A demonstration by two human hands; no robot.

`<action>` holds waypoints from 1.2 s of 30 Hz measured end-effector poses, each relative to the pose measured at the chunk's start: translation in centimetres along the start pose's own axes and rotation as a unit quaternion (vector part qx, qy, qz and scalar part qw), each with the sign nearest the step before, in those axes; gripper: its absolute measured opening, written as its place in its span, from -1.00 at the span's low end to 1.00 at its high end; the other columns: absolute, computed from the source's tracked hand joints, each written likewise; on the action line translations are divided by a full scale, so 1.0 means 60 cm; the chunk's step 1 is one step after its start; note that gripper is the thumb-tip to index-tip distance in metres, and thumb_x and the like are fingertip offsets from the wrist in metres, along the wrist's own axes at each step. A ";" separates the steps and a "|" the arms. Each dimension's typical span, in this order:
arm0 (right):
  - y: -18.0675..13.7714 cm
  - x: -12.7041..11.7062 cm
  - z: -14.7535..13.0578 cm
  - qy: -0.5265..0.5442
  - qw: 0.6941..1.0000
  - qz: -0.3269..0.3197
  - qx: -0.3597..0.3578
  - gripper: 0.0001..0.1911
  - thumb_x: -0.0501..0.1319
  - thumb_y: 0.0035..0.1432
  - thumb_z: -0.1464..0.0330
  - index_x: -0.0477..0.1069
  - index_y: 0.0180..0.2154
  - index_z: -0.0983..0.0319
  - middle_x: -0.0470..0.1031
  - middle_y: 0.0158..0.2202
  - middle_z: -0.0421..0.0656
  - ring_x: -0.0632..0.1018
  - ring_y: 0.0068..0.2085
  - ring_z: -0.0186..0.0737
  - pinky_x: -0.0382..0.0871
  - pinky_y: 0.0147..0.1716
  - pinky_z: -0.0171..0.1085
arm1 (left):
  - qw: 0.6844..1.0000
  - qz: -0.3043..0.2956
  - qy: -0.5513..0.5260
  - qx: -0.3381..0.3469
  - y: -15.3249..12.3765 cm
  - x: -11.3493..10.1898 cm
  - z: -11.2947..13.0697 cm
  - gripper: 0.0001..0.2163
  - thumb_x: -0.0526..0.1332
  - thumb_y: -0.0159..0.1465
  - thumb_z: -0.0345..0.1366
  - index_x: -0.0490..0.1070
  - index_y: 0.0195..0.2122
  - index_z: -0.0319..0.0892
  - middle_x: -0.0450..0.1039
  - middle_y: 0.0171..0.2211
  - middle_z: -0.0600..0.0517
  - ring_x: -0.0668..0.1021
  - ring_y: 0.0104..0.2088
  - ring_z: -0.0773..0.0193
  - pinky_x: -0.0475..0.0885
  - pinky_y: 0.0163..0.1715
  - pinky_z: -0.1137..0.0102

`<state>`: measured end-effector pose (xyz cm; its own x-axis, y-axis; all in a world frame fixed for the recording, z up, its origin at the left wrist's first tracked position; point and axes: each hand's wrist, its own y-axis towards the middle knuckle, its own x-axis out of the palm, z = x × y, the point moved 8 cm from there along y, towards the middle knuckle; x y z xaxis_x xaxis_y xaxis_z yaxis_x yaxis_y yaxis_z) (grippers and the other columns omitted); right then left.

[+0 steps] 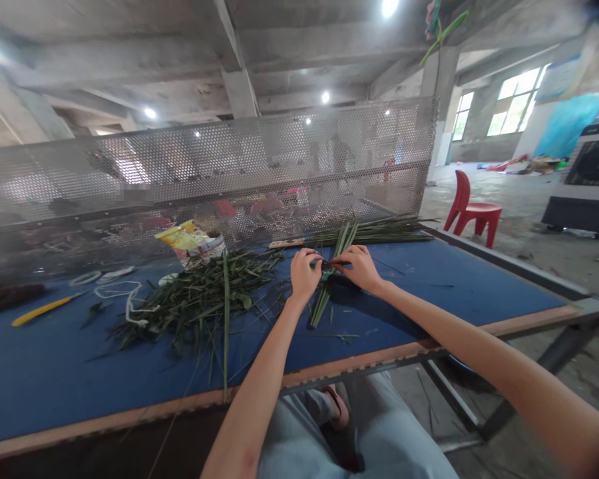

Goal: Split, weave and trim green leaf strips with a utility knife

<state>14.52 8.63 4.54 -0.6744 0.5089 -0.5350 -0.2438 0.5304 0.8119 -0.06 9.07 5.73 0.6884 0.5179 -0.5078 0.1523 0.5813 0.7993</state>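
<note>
My left hand [304,273] and my right hand [359,266] meet over a bundle of long green leaves [327,303] on the blue-topped table [419,293]. Both hands pinch the bundle, with a dark strip [332,265] held across it between my fingers. My fingers hide the bundle's middle. Left of my left hand lies a loose heap of narrow green leaves [194,303]. Behind my right hand, a bunch of long green stalks [372,231] lies along the table's far side.
A yellow-handled tool [42,311], white cords [114,289] and a printed plastic bag [190,243] lie on the table. A perforated metal screen [229,166] stands along the far edge. A red plastic chair [474,213] stands on the concrete floor to the right.
</note>
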 end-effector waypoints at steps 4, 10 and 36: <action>0.000 0.004 0.001 0.005 1.000 -0.007 -0.003 -0.89 0.29 0.09 0.31 0.58 -0.30 0.12 0.53 -0.39 -0.15 0.46 -0.27 -0.19 0.17 -0.09 -0.14 | 1.000 -0.007 0.002 -0.008 0.001 0.003 -0.002 -0.91 0.20 0.13 -0.43 0.49 -0.42 -0.16 0.46 -0.25 -0.03 0.46 -0.16 0.16 0.33 -0.08 0.27; 0.000 0.003 0.007 0.004 1.000 -0.007 0.004 -0.88 0.29 0.09 0.32 0.57 -0.29 0.11 0.54 -0.38 -0.16 0.47 -0.25 -0.19 0.15 -0.07 -0.14 | 1.000 -0.008 -0.006 -0.008 0.000 0.000 0.003 -0.92 0.20 0.15 -0.40 0.49 -0.39 -0.15 0.45 -0.26 -0.02 0.46 -0.16 0.17 0.33 -0.08 0.28; 0.001 0.001 -0.002 -0.005 1.000 -0.014 0.003 -0.88 0.26 0.11 0.31 0.58 -0.30 0.10 0.53 -0.37 -0.15 0.46 -0.25 -0.18 0.17 -0.07 -0.14 | 1.000 -0.019 -0.019 -0.006 0.001 0.008 -0.001 -0.92 0.20 0.18 -0.35 0.50 -0.37 -0.15 0.44 -0.25 -0.05 0.46 -0.14 0.17 0.34 -0.10 0.30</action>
<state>14.39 8.58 4.57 -0.6602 0.5015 -0.5592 -0.2582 0.5476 0.7959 0.21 9.40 5.49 0.7086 0.4713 -0.5251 0.1708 0.6075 0.7758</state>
